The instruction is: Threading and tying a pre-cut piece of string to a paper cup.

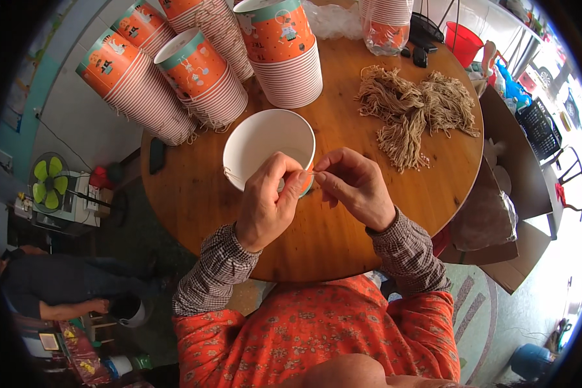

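Head view: the left hand [269, 205] rests against the near rim of a white paper cup [265, 145], its thumb and forefinger pressed together on a thin pale string [309, 172] right at the cup's edge. The right hand [355, 184] meets it from the other side, fingertips pinching the same string just beside the rim, the remaining fingers curled in. The cup stands upright and open on the round wooden surface [343, 226], directly in front of the person.

The work in hand looks like fixing a string handle to the cup wall. To do it well, I would judge that the left hand should steady the rim so the cup does not tip or dent, while the right hand keeps the string taut and close to the edge; whether there is a hole in the wall cannot be made out.

Further back lies a loose heap of tan strings [414, 107], well apart from the cup. Leaning stacks of orange printed cups [194, 71] crowd the far left of the surface.
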The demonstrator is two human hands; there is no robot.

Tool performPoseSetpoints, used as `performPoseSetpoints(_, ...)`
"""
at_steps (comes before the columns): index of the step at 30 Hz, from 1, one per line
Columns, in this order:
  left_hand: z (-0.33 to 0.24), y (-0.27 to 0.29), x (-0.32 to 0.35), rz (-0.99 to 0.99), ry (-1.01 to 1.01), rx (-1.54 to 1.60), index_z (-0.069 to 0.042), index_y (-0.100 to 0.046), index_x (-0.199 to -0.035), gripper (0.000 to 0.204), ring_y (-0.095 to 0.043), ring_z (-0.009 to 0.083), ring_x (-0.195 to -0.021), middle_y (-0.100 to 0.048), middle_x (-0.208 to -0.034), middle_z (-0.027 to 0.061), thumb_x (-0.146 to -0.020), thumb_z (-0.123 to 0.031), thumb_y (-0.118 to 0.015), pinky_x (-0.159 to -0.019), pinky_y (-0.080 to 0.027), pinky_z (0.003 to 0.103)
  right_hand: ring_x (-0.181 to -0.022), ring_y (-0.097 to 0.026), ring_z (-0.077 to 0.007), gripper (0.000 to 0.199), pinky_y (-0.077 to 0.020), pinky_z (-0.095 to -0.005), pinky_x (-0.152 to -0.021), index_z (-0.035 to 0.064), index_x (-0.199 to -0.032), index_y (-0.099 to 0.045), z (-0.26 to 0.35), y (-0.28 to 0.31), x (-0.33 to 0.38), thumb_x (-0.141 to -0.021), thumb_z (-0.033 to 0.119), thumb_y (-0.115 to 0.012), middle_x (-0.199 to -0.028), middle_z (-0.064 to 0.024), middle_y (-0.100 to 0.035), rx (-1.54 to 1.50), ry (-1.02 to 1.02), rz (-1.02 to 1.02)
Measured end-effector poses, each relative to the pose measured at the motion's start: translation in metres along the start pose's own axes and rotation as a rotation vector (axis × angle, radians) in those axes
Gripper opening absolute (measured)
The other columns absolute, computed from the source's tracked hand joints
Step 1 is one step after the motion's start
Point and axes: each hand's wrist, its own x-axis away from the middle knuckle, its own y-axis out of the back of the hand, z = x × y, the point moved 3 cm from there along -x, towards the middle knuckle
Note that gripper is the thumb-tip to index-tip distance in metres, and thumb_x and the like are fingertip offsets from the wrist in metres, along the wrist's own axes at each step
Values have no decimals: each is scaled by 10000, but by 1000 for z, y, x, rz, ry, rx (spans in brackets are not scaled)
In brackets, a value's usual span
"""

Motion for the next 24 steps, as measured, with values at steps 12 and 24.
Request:
performPoseSetpoints(12, 16, -4, -1, -77, -72, -98, -8, -524, -936, 207, -581, 255, -752, -570, -818, 97, -815, -41, -689, -680, -483, 335, -634, -537, -38, 71, -445, -191, -563, 13, -916, -638, -7, 20, -25, -883, 76, -648, -763, 19, -609, 125, 115, -23)
performPoseSetpoints(24, 40, 34, 16, -82, 93, -249, -26, -586, -949, 112, -595, 312, -801, -603, -841, 137, -837, -22, -589, -736, -464, 380, -886, -599, -147, 59, -483, -282, -819, 5, -921, -605, -18, 81, -65, -890, 54, -597, -931, -59, -648, -122, 398, -391)
